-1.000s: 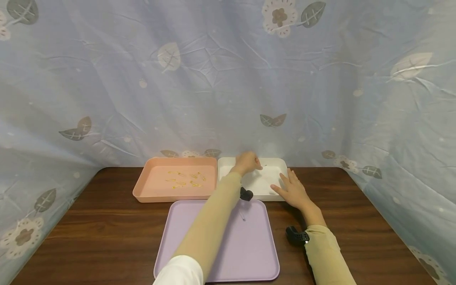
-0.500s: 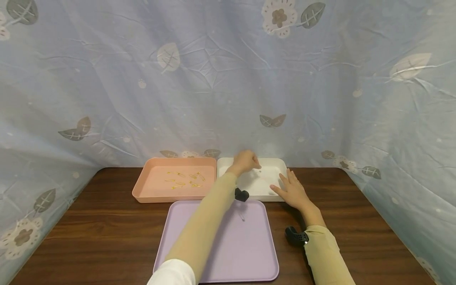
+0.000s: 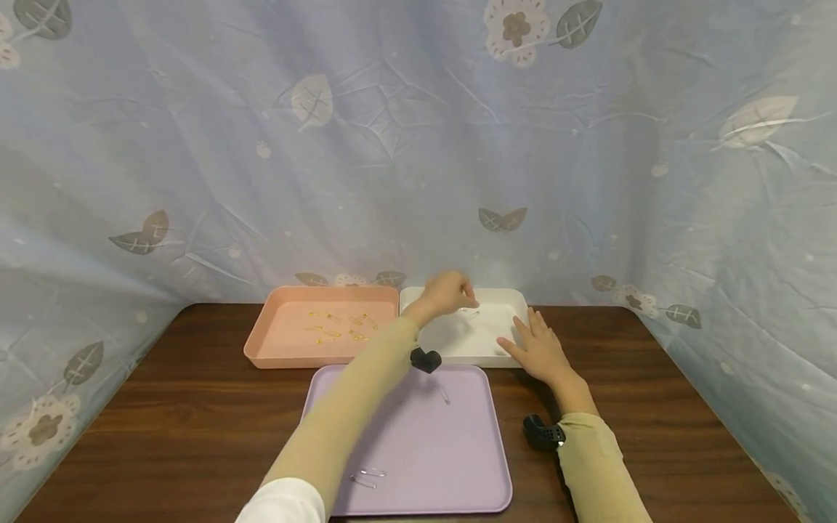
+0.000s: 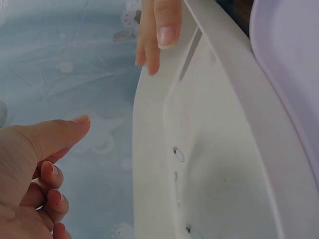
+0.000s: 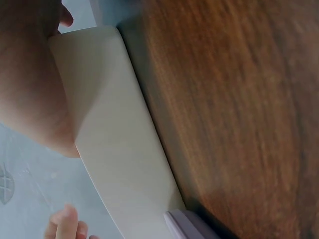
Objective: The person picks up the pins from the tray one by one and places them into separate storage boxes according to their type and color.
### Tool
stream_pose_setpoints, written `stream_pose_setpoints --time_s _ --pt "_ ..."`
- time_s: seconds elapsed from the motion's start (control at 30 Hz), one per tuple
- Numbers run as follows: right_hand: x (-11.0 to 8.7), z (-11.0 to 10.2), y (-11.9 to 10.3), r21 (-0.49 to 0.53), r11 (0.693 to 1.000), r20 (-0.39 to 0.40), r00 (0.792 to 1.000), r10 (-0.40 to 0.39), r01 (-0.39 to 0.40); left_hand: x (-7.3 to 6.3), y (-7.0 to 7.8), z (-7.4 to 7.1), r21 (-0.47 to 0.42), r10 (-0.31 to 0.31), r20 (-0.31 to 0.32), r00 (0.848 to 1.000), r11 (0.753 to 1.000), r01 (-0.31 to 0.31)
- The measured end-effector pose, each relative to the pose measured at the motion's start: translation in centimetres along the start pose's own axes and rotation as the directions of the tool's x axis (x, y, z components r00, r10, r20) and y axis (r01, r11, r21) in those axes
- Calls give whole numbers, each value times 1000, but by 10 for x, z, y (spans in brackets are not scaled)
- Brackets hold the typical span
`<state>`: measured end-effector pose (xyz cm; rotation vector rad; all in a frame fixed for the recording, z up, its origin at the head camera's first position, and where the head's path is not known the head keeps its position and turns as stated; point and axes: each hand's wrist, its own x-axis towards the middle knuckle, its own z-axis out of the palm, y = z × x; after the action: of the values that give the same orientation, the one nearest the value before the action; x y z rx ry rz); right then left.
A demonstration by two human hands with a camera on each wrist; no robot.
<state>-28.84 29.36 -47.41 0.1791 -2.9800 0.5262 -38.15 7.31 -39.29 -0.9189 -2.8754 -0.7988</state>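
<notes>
My left hand (image 3: pixel 447 292) is over the white tray (image 3: pixel 480 341), its forearm crossing the lilac tray. In the left wrist view the thumb is extended and the fingers (image 4: pixel 56 174) are loosely curled, with nothing visible between them. Small silver safety pins (image 3: pixel 474 314) lie on the white tray's floor below this hand; the left wrist view shows one safety pin (image 4: pixel 177 189) near the tray's far side and others close by. My right hand (image 3: pixel 539 350) rests at the tray's right edge, fingers straight and spread.
The lilac tray (image 3: pixel 434 450) lies in front, with a silver safety pin (image 3: pixel 445 394) near its top and more silver pins (image 3: pixel 368 476) at its lower left. To the left of the white tray, a pink tray (image 3: pixel 281 345) holds several gold safety pins (image 3: pixel 330 335). A patterned curtain (image 3: pixel 405 160) hangs behind.
My left hand has lifted slightly, and its forearm has swung left, uncovering pins at the lilac tray's lower left. Silver pins now show under its fingers. My right hand stays put.
</notes>
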Motion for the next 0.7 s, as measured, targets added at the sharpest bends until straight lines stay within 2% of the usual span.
stream_pose_setpoints --time_s 0.3,0.7 --pt "-2 -4 -4 -26 1000 15 1000 11 -11 -22 -4 -17 28 88 -4 996 996 -88" --pt "-2 -3 -4 -39 999 11 1000 -6 7 -71 -12 -41 79 191 -21 981 979 -189"
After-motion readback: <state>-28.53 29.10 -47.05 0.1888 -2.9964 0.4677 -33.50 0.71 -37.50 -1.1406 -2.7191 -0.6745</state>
